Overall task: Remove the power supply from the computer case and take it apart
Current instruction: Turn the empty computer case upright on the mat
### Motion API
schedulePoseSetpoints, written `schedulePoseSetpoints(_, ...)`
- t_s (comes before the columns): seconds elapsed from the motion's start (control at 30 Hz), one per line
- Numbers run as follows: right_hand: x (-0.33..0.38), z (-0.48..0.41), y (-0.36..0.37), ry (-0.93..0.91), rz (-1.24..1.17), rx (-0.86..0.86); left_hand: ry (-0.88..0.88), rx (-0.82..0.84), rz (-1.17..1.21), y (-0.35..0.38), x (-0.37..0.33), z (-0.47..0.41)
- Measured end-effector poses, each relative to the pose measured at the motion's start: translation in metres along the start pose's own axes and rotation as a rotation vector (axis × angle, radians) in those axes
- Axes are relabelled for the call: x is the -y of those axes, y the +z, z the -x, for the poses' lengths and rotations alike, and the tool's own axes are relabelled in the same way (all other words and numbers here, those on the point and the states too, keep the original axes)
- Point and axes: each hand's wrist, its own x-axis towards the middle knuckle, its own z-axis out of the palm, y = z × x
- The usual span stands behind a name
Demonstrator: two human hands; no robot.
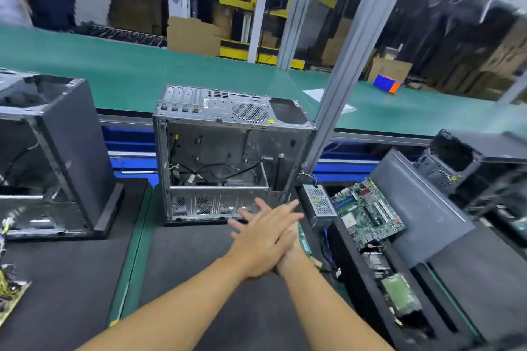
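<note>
Workshop bench with dark mats [71, 279], a green belt [128, 65] running behind it across the frame.

1. Far left: a stripped black case [57, 145] stands open. Below it, at the lower left edge, lies a bare board [11, 299] with yellow wires.
2. Centre: the grey case [228, 151] stands with its side open. Only loose cables show inside, and the bay at its upper right corner is an empty cut-out.
3. Lower centre, in front of the case: the left hand [262, 239] lies flat across the right hand [288, 245], fingers straight and spread. Neither hand holds anything, and neither touches the case.
4. Just right of the case: the power supply [320, 202], a small grey box with perforated faces and a short cable tail at its far end, rests on the mat.
5. Right of it: a green motherboard [370, 211] leans among further parts in a dark tray, beside a flat grey panel [422, 208].
6. Far right: a black case [470, 159], blurred.

Progress, as judged: removal looks complete, since the power supply sits outside the case. Its housing appears closed, with no cover off and no internals showing, so taking it apart seems to be what remains. No tool is visible near the hands.
</note>
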Motion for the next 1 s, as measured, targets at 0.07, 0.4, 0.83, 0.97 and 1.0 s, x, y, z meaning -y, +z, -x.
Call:
schedulePoseSetpoints(0.07,0.002,-0.003,-0.016,0.115,-0.128,-0.057,0.311,-0.006,-0.394,-0.006,0.025,0.006)
schedulePoseSetpoints(0.4,0.024,-0.037,-0.136,0.276,0.382,-0.208,-0.489,0.242,-0.3,0.031,0.075,-0.032)
schedulePoseSetpoints(0.83,0.014,-0.148,-0.241,0.231,0.967,-0.291,-0.643,0.178,-0.021,0.142,0.084,-0.143)
schedulePoseSetpoints(0.97,0.0,-0.171,-0.249,0.217,1.05,-0.345,-0.691,0.181,0.016,0.161,0.104,-0.152)
schedulePoseSetpoints(1.0,-0.004,-0.175,-0.25,0.22,1.07,-0.35,-0.701,0.18,0.018,0.165,0.108,-0.154)
